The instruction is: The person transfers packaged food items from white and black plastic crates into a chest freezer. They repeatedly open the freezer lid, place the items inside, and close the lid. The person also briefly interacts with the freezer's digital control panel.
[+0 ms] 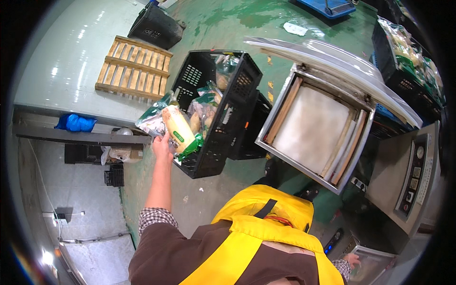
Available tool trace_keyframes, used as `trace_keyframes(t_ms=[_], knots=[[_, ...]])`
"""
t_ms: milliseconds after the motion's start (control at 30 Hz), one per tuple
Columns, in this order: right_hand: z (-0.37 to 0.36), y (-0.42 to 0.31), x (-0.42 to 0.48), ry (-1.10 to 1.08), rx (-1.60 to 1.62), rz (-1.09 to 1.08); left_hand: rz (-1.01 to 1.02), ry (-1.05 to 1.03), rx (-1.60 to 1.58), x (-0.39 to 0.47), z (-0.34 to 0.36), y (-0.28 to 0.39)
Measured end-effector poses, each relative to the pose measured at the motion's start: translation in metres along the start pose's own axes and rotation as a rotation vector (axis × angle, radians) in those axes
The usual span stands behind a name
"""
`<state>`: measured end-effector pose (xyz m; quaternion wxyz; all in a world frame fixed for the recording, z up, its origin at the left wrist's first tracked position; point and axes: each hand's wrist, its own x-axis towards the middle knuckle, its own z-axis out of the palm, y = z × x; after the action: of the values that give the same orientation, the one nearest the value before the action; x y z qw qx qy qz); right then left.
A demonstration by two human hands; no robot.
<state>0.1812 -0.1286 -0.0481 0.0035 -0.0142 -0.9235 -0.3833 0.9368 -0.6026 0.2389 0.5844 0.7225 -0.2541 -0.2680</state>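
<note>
My left hand (163,148) pinches a printed clear and green plastic bag of produce (179,130) by its edge. The bag hangs over the near left rim of a tall black plastic crate (213,153). Inside that crate lie other bagged root-like vegetables (203,110). My right hand (352,262) is far down at the lower right, beside a chamber with a clear lid (374,260); blur hides whether it grips anything. Between the two stands a vacuum packing machine (261,142) with its clear lid (342,67) raised, showing a pale plate (310,124) in its chamber.
A control panel (413,178) with a gauge and knobs faces up at right. Behind it is a black crate piled with bagged produce (409,53). A wooden pallet (135,67) leans by a black bin (156,26). A blue platform trolley (329,9) stands at the top.
</note>
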Motion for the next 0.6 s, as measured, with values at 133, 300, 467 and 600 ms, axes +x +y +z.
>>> trace_keyframes(t_ms=[133, 300, 467, 600], knots=[[0.004, 0.002, -0.01, -0.03, -0.063, -0.289, 0.01, 0.118, 0.335, 0.057, -0.035, -0.012], [0.015, 0.015, -0.007, -0.094, 0.691, -0.079, 0.003, -0.034, 0.747, 0.098, -0.036, -0.073], [0.057, 0.029, 0.021, -0.176, 0.485, -0.309, -0.266, -0.207, 0.502, 0.101, -0.014, -0.109], [0.006, 0.021, 0.0, -0.252, 0.617, -0.189, -0.334, -0.16, 0.462, 0.099, -0.016, -0.137]])
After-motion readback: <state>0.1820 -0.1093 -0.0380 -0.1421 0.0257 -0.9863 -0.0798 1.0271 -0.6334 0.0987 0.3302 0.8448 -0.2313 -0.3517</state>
